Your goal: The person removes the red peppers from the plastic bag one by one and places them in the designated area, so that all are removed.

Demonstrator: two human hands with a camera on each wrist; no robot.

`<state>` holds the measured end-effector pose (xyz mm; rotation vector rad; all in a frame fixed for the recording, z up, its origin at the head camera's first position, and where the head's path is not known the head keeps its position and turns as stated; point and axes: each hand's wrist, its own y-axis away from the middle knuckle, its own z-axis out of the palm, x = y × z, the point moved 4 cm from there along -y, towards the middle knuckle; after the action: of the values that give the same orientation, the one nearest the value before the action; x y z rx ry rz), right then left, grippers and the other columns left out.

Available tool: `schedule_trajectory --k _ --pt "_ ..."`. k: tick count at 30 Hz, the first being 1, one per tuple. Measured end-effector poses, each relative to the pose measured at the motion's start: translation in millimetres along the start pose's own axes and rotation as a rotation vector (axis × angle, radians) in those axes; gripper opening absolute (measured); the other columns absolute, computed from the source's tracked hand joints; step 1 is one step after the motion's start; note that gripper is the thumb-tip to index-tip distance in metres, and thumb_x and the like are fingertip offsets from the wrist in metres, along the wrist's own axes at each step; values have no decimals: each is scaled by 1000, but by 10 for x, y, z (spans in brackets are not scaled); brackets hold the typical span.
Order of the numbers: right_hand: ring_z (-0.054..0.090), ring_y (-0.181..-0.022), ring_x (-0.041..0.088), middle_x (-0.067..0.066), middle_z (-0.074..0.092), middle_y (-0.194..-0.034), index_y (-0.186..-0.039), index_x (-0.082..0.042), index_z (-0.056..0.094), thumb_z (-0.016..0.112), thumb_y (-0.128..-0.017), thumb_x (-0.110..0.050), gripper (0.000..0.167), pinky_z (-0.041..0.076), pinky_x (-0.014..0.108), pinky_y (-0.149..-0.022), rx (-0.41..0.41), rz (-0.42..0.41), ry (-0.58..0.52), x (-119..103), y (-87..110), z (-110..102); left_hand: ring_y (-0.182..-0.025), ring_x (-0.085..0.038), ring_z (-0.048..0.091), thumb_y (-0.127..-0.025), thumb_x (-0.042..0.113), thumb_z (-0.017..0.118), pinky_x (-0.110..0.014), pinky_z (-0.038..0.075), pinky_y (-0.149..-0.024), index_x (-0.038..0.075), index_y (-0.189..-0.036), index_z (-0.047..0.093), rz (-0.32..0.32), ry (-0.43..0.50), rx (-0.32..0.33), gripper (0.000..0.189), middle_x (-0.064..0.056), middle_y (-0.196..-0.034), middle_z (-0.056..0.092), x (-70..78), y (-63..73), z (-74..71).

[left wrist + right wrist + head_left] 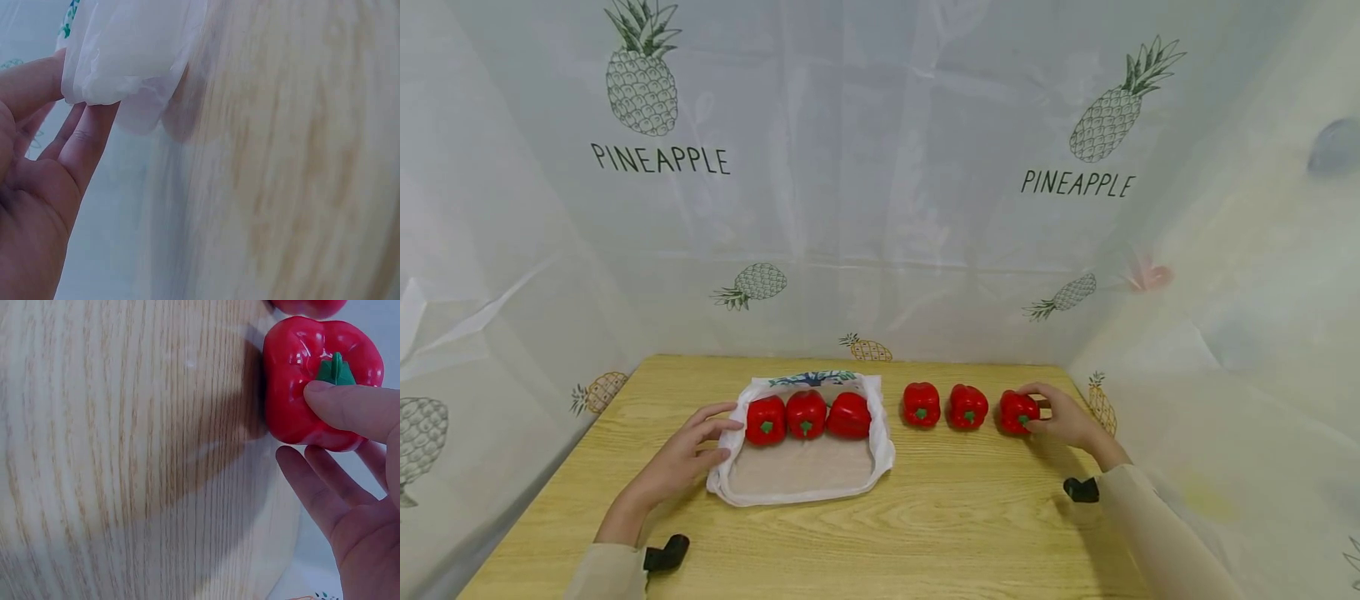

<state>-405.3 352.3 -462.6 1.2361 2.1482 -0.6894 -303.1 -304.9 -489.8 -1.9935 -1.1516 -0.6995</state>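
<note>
My right hand (1063, 421) grips a red bell pepper (1017, 412) at the right end of a row of three. In the right wrist view the thumb lies on this pepper (294, 403) beside its green stem, with the other fingers on its far side. A white bag (805, 498) with a rolled rim lies opened out on the table's left half. Its far part holds three more red bell peppers side by side. My left hand (681, 458) touches the bag's left wall with extended fingers; in the left wrist view the bag (137, 56) hides the fingertips.
Two red bell peppers, a left one (921, 406) and a middle one (967, 407), stand between the bag and my right hand. All this rests on a yellowish wooden table (955, 525). A pineapple-print curtain (880, 208) encloses the back and sides.
</note>
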Motion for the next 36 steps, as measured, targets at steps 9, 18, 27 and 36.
schedule_trajectory --k 9,18,27,36 --pt "54 -129 62 33 51 -148 -143 1 56 77 -92 9 55 62 46 -87 13 -42 27 30 41 -29 -126 -40 56 -101 4 71 -38 56 -96 12 -136 69 1 -20 0 35 -13 -164 38 10 -3 -2" --pt "44 -134 67 34 47 -152 -146 5 54 74 -95 5 54 48 73 -99 25 -66 79 -29 76 -100 -127 -40 57 -102 5 71 -39 55 -98 13 -136 69 0 -16 3 35 -13 -164 38 11 -4 1" --pt "51 -130 58 29 58 -145 -141 0 61 74 -99 -2 44 45 75 -100 125 -111 264 -405 -30 -124 -126 -43 57 -101 4 71 -27 56 -92 9 -136 68 9 3 2 35 -15 -164 37 5 3 4" --pt "58 -130 47 23 62 -143 -142 -3 64 74 -99 -3 44 54 63 -99 134 -152 262 -992 -257 119 -125 -40 56 -101 4 71 -33 56 -95 9 -135 69 5 -18 5 35 -14 -164 38 38 -2 6"
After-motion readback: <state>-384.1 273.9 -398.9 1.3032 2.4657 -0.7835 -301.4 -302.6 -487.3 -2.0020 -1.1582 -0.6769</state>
